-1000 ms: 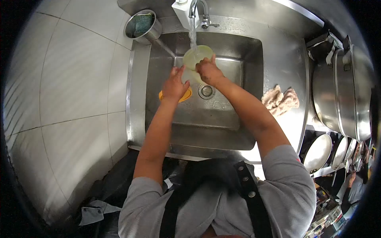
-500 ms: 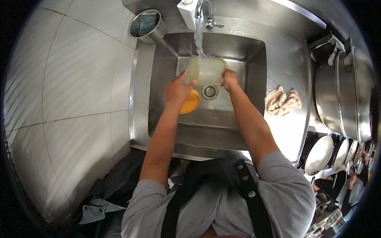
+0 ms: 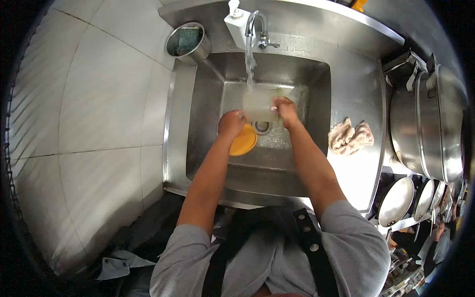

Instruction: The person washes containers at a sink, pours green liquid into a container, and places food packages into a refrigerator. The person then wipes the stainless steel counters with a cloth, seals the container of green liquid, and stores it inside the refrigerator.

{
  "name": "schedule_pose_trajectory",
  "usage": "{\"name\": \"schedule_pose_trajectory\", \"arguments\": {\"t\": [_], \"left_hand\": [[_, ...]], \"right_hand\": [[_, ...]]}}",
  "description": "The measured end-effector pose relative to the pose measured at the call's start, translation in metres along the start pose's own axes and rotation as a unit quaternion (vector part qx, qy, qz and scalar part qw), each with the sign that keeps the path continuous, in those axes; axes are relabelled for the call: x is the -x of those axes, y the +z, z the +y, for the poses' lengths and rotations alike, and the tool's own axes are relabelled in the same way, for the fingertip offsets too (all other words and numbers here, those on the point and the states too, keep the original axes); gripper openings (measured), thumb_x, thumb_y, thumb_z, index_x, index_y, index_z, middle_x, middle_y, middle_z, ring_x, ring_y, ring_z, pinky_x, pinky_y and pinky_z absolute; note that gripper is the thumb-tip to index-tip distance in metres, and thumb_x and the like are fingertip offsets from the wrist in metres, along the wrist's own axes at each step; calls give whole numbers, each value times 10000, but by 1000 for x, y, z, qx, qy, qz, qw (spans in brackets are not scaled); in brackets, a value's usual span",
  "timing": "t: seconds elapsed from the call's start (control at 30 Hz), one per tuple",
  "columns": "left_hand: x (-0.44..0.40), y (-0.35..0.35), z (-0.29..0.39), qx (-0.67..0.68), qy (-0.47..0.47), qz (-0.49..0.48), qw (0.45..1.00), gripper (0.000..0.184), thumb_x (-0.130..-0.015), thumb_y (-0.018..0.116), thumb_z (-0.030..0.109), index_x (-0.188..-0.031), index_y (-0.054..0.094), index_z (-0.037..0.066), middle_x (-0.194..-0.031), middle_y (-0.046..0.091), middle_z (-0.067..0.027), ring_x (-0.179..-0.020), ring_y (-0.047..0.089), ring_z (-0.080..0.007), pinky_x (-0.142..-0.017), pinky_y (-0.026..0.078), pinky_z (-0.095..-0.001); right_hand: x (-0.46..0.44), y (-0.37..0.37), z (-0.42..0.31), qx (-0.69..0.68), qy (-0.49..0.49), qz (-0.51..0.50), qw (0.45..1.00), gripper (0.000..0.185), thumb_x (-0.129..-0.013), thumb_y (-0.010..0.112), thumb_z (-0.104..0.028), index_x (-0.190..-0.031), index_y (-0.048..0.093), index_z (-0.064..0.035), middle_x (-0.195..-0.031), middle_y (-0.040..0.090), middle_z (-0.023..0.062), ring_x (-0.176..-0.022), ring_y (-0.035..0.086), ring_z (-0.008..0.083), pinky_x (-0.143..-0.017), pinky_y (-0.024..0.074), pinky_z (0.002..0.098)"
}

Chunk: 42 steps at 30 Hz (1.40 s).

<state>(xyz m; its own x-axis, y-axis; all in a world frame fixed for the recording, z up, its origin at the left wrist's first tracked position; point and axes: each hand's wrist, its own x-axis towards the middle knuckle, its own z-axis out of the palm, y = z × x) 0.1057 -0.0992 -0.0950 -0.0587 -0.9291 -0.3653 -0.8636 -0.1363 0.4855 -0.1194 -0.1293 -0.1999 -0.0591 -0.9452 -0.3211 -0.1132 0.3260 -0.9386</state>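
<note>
Both my hands hold a translucent plastic container (image 3: 259,105) on its side inside the steel sink (image 3: 316,143), just under the running tap (image 3: 255,22). My left hand (image 3: 231,123) grips its left end, and my right hand (image 3: 287,112) is closed on its right rim. Water from the spout falls at the container's far edge. Motion smears its outline. Near my left hand a round orange lid (image 3: 243,142) lies on the sink floor, partly covered by my wrist. Beside the lid, the drain (image 3: 261,127) shows partly below the container.
At the back left corner stands a steel pot (image 3: 199,51) with a green scouring pad (image 3: 189,38). A white soap dispenser (image 3: 238,24) is beside the tap. A crumpled cloth (image 3: 350,137) lies on the right counter. Large pots (image 3: 408,123) and pans (image 3: 397,202) stand farther right.
The container has moved a little nearer to me, and my left hand has shifted right along with it. More water now spreads over the sink floor. The tap keeps running.
</note>
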Motion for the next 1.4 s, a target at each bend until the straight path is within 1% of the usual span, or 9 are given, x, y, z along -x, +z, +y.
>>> {"name": "schedule_pose_trajectory", "arguments": {"t": [0.17, 0.4, 0.5, 0.6, 0.7, 0.8, 1.13, 1.27, 1.4], "left_hand": [[17, 10, -33, 69, -116, 94, 986, 250, -829, 626, 312, -890, 660, 72, -879, 669, -121, -842, 638, -297, -754, 489, -406], [25, 8, -47, 141, -230, 180, 946, 389, -771, 740, 357, -763, 634, -17, -730, 655, -118, -616, 608, -228, -625, 475, -352], [32, 3, -46, 120, -199, 158, 960, 404, -768, 723, 402, -874, 647, 19, -815, 668, -139, -762, 647, -288, -710, 491, -385], [21, 16, -61, 262, -150, 180, 936, 377, -765, 737, 332, -908, 638, -3, -849, 666, -157, -785, 649, -308, -723, 493, -392], [17, 21, -64, 179, -171, 194, 949, 293, -803, 669, 202, -995, 619, -14, -923, 658, -169, -856, 640, -335, -761, 489, -399], [23, 10, -50, 205, -211, 141, 945, 260, -823, 565, 107, -1052, 599, -12, -1003, 639, -177, -951, 617, -340, -808, 478, -394], [5, 49, -118, 265, -195, 181, 927, 236, -855, 462, 61, -1030, 607, -6, -1003, 634, -140, -917, 617, -257, -813, 467, -353], [16, 25, -106, 389, -31, 234, 890, 255, -881, 456, 138, -1011, 642, 24, -862, 638, -83, -780, 587, -178, -723, 457, -304], [9, 22, -133, 446, 44, 146, 882, 287, -890, 459, 208, -1017, 662, 51, -788, 606, -31, -643, 480, -114, -607, 407, -273]], "right_hand": [[38, 27, -101, 530, -193, -217, 797, 228, -833, 530, -117, -1050, 597, -93, -955, 653, 180, -879, 640, 307, -791, 478, 434], [31, 37, -102, 573, -252, -182, 758, 222, -828, 503, -132, -1012, 623, -106, -926, 675, 129, -876, 649, 294, -777, 473, 411], [24, 37, -102, 567, -243, -111, 779, 197, -806, 524, -140, -949, 656, -111, -911, 677, 129, -842, 655, 304, -760, 486, 419], [34, 36, -106, 580, -311, -256, 707, 236, -802, 532, -107, -1018, 628, -101, -936, 666, 140, -911, 633, 278, -836, 445, 399], [26, 31, -100, 521, -217, -174, 807, 256, -791, 548, -109, -1034, 629, -99, -933, 670, 119, -942, 625, 266, -827, 448, 392], [26, 40, -103, 622, -294, -195, 699, 278, -799, 543, -126, -1062, 628, -103, -944, 669, 111, -943, 626, 264, -841, 442, 388], [30, 23, -95, 469, -292, -187, 812, 212, -781, 569, -140, -966, 663, -96, -914, 661, 151, -939, 614, 300, -829, 451, 422], [56, -30, -99, 256, -48, -177, 949, 197, -781, 601, -227, -884, 648, -66, -831, 650, 99, -797, 603, 242, -717, 449, 373], [56, -81, -37, -83, 103, -122, 984, 206, -761, 631, -209, -882, 628, -43, -823, 621, 53, -792, 570, 173, -707, 437, 331]]}}
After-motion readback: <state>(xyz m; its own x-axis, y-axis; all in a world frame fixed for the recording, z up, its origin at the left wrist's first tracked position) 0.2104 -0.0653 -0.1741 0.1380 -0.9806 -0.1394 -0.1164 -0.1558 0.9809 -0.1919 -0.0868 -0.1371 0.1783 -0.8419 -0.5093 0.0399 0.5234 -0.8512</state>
